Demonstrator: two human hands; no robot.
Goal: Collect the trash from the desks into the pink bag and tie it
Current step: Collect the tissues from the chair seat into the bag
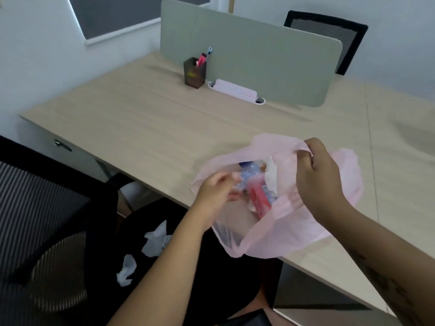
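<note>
— Pale wood desk [164, 128], seen from a seat. Its near edge runs diagonally past the person's dark lap [223, 290], where two crumpled tissues [156, 241] lie.

— Where is the bag, and what holds it?

— Pink bag [294, 231] lies on the desk with its mouth open, one end hanging over that near edge. Left hand [216, 189] is at the near rim, fingers curled; blur hides whether they pinch it. Right hand [315, 170] is a fist closed round the far rim, lifting it.

— What is inside?

— A bottle [249, 172] with a blue cap and red label, plus white paper [270, 175].

— Any room around it?

— Bare desktop lies left of and beyond the bag. Well back, a pen pot [195, 71] stands against a grey-green divider [259, 67], with a black chair [329, 36] behind.
</note>
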